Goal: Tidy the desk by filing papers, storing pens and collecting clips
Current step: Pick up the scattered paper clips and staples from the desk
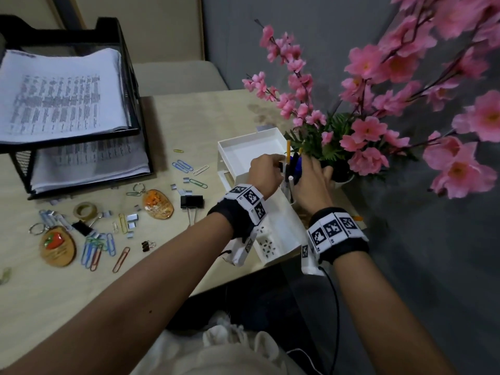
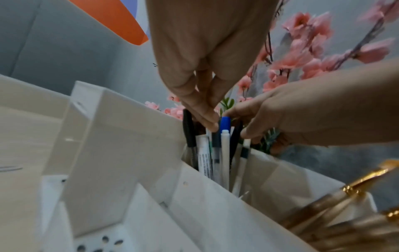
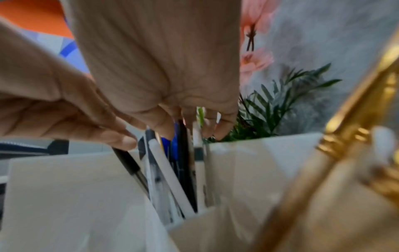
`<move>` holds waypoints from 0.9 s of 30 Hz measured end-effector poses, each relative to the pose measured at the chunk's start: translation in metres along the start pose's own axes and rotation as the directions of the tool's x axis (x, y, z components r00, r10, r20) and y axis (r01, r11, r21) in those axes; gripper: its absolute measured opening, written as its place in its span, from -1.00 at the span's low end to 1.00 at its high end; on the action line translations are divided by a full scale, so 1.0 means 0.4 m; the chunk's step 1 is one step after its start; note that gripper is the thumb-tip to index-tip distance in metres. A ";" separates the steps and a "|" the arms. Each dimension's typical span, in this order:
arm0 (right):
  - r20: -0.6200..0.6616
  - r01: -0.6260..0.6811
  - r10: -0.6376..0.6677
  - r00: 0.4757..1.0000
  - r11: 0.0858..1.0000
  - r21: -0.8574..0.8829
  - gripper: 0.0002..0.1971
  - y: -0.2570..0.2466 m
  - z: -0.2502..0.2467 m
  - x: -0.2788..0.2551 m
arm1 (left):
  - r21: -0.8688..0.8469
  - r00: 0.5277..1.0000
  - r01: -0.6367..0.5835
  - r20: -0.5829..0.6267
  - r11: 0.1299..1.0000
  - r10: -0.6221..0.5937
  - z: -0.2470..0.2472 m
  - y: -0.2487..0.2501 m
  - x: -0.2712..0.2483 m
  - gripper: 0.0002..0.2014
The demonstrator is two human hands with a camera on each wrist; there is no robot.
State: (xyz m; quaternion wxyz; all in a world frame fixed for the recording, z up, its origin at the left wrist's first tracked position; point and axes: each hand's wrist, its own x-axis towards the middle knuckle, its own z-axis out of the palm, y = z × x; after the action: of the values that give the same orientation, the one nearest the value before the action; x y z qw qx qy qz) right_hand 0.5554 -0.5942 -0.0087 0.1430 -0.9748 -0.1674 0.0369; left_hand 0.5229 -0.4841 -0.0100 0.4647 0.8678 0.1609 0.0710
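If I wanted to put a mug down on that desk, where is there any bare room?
Bare desk lies behind the white organizer, between the paper tray and the flowers. The near left corner, in front of the strawberry keychain, is also free. The middle is crowded with paper clips and binder clips.

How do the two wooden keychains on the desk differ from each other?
The nearer keychain bears a red strawberry shape; the farther keychain shows an orange picture. The nearer one lies at the left end of the clip clutter, the farther one beside the large black binder clip. Both are oval, lie flat and have metal rings.
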 end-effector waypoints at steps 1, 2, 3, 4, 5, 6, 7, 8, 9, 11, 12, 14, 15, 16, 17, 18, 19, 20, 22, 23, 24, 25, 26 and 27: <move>-0.056 -0.010 0.010 0.998 1.000 0.004 -0.40 -0.015 -0.008 0.000 | -0.051 1.000 -0.001 -0.026 0.999 0.000 -0.015 -0.010 -0.013 -0.63; -0.129 -0.010 0.012 0.992 1.000 0.019 -0.41 -0.035 -0.014 -0.004 | -0.115 0.999 0.003 -0.053 0.993 -0.009 -0.030 -0.024 -0.027 -0.64; -0.200 0.013 -0.002 0.980 0.998 0.053 -0.44 -0.060 -0.017 -0.011 | -0.183 0.996 0.016 -0.081 0.983 -0.032 -0.048 -0.041 -0.042 -0.67; -0.251 0.069 -0.043 0.967 0.993 0.099 -0.48 -0.096 -0.010 -0.020 | -0.247 0.990 0.045 -0.116 0.968 -0.076 -0.073 -0.072 -0.057 -0.70; -0.276 0.135 -0.088 0.957 0.978 0.157 -0.52 -0.129 -0.003 -0.028 | -0.304 0.982 0.075 -0.141 0.950 -0.122 -0.094 -0.099 -0.068 -0.74; -0.263 0.206 -0.144 0.954 0.952 0.226 -0.57 -0.171 0.014 -0.037 | -0.346 0.970 0.118 -0.160 0.931 -0.182 -0.121 -0.138 -0.079 -0.76; -0.216 0.264 -0.206 0.954 0.920 0.290 -0.62 -0.213 0.037 -0.045 | -0.380 0.953 0.170 -0.170 0.909 -0.250 -0.149 -0.178 -0.093 -0.75; -0.141 0.309 -0.277 0.950 0.893 0.328 -0.67 -0.251 0.064 -0.051 | -0.407 0.929 0.236 -0.172 0.883 -0.327 -0.175 -0.220 -0.106 -0.73; -0.044 0.337 -0.342 0.939 0.881 0.332 -0.70 -0.283 0.095 -0.055 | -0.419 0.901 0.300 -0.172 0.857 -0.399 -0.200 -0.262 -0.119 -0.69; 0.186 0.335 -0.389 0.902 0.904 0.267 -0.70 -0.332 0.167 -0.056 | -0.384 0.852 0.401 -0.177 0.832 -0.492 -0.247 -0.335 -0.149 -0.65; 0.283 0.312 -0.366 0.886 0.924 0.219 -0.67 -0.348 0.203 -0.055 | -0.339 0.840 0.437 -0.178 0.833 -0.513 -0.267 -0.364 -0.162 -0.67; 0.396 0.239 -0.280 0.875 0.959 0.150 -0.58 -0.368 0.264 -0.056 | -0.182 0.838 0.481 -0.193 0.858 -0.511 -0.308 -0.404 -0.185 -0.80; 0.419 0.205 -0.238 0.876 0.971 0.123 -0.54 -0.376 0.288 -0.059 | -0.075 0.840 0.495 -0.212 0.866 -0.499 -0.329 -0.419 -0.193 -0.82; 0.430 0.185 -0.208 0.879 0.978 0.095 -0.50 -0.382 0.308 -0.064 | 0.034 0.847 0.502 -0.221 0.864 -0.484 -0.348 -0.432 -0.197 -0.81; 0.432 0.181 -0.192 0.881 0.981 0.066 -0.48 -0.387 0.325 -0.069 | 0.137 0.864 0.489 -0.213 0.861 -0.457 -0.364 -0.444 -0.195 -0.79; 0.425 0.184 -0.187 0.886 0.982 0.049 -0.49 -0.391 0.339 -0.074 | 0.234 0.887 0.458 -0.182 0.858 -0.424 -0.379 -0.454 -0.188 -0.77; 0.413 0.177 -0.180 0.893 0.983 0.048 -0.51 -0.392 0.350 -0.078 | 0.323 0.913 0.408 -0.137 0.854 -0.385 -0.388 -0.461 -0.178 -0.72; 0.398 0.159 -0.169 0.902 0.985 0.059 -0.53 -0.392 0.356 -0.083 | 0.404 0.931 0.356 -0.078 0.842 -0.357 -0.395 -0.466 -0.166 -0.66; 0.365 0.120 -0.144 0.920 0.989 0.088 -0.56 -0.383 0.365 -0.088 | 0.560 0.948 0.244 0.035 0.791 -0.317 -0.398 -0.472 -0.141 -0.52; 0.347 0.100 -0.132 0.929 0.989 0.108 -0.56 -0.376 0.364 -0.092 | 0.631 0.949 0.185 0.085 0.754 -0.304 -0.396 -0.474 -0.131 -0.45; 0.328 0.077 -0.122 0.937 0.986 0.147 -0.55 -0.369 0.360 -0.097 | 0.679 0.942 0.142 0.130 0.720 -0.308 -0.393 -0.475 -0.123 -0.40; 0.314 0.043 -0.109 0.943 0.977 0.208 -0.54 -0.362 0.354 -0.102 | 0.705 0.930 0.118 0.169 0.700 -0.327 -0.390 -0.479 -0.116 -0.37; 0.299 -0.001 -0.093 0.950 0.954 0.298 -0.53 -0.355 0.343 -0.108 | 0.718 0.915 0.110 0.197 0.688 -0.351 -0.385 -0.483 -0.111 -0.35; 0.280 -0.054 -0.067 0.958 0.913 0.404 -0.54 -0.349 0.326 -0.115 | 0.729 0.905 0.103 0.213 0.677 -0.368 -0.380 -0.488 -0.107 -0.34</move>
State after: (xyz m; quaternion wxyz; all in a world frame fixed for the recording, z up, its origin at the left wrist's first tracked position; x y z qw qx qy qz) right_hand 0.4523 -0.4491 -0.0918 0.3169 -0.9071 -0.1785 0.2117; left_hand 0.3996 -0.2789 -0.0860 0.1253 0.9481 0.2044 -0.2091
